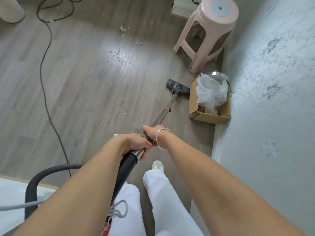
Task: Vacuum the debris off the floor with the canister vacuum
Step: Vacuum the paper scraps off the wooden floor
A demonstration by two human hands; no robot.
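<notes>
Both hands hold the vacuum's metal wand (166, 111). My left hand (136, 144) grips it just above the black handle tube (127, 165). My right hand (151, 132), with a silver bangle on the wrist, grips the wand a little further down. The wand slants forward to the dark floor head (177, 87), which rests on the grey wood floor beside a cardboard box. The black hose (42, 178) loops back at lower left. White scraps of debris (117, 53) lie scattered ahead, with more debris (123, 28) further off and one scrap (124, 114) nearer.
A pink plastic stool (208, 31) stands ahead on the right. An open cardboard box (210, 114) holding a white plastic bag and a metal can sits against the patterned wall (272, 82). A black power cord (45, 65) snakes across the left floor. My white-trousered legs are below.
</notes>
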